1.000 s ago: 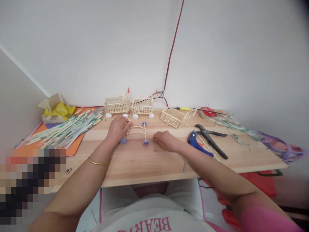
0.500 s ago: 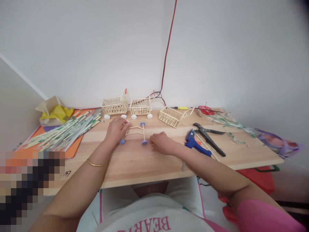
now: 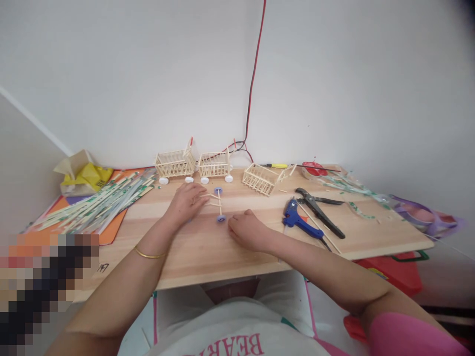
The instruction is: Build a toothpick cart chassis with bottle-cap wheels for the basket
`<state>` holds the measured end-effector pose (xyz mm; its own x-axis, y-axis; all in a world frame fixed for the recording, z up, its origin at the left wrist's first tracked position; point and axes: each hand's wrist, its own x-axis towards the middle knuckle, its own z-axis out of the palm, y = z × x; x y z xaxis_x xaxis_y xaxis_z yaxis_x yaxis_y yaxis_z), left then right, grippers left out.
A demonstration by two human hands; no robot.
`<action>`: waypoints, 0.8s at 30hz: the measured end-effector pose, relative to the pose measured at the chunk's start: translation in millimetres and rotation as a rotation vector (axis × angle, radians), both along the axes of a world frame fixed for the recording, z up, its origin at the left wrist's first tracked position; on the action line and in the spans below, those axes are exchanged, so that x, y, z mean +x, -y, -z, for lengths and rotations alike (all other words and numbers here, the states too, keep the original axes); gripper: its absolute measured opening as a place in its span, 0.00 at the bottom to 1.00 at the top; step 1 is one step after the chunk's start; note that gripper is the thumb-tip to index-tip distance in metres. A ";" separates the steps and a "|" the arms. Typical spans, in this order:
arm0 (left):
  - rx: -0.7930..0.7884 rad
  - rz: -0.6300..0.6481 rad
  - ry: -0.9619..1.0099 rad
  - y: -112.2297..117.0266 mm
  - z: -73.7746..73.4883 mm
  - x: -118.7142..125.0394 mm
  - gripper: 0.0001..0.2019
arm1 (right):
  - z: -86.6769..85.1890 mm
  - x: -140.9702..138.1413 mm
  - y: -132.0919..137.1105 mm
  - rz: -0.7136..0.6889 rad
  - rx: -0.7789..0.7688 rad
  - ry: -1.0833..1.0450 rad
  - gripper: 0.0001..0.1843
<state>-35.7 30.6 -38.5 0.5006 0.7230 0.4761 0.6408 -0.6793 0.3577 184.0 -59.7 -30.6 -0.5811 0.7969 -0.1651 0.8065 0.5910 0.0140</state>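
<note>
A small chassis (image 3: 219, 203) of thin wooden sticks with blue wheels lies on the table in front of me. My left hand (image 3: 186, 201) covers its left end, fingers closed around the sticks; the wheels on that side are mostly hidden. On the right, the axle with its two blue wheels shows plainly. Just right of the nearer wheel, my right hand (image 3: 246, 229) rests on the table with its fingers curled in. Whatever it may be pinching cannot be seen.
Behind the hands stand two stick carts (image 3: 175, 165) with white wheels and a wheelless stick basket (image 3: 260, 179). To the right lie a blue glue gun (image 3: 300, 221) and black cutters (image 3: 321, 212). Many wrapped sticks (image 3: 100, 202) cover the left side, near a yellow packet (image 3: 94, 175).
My left hand has slid right over the chassis, hiding its left wheels. The right hand has stayed beside the near right wheel, shifting only slightly.
</note>
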 end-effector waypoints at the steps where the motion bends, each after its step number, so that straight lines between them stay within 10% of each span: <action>1: 0.003 0.020 -0.008 -0.4 1.3 0.1 0.14 | 1.8 0.1 3.1 -0.026 0.010 0.020 0.13; 24: 0.094 0.072 -0.076 8.1 2.5 13.3 0.08 | -30.3 -1.8 50.7 -0.399 -0.276 -0.237 0.06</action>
<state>-22.4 22.5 -41.0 0.5869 0.6377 0.4989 0.6122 -0.7527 0.2420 182.2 -110.4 -0.3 -0.8765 0.4524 -0.1648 0.4810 0.8082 -0.3397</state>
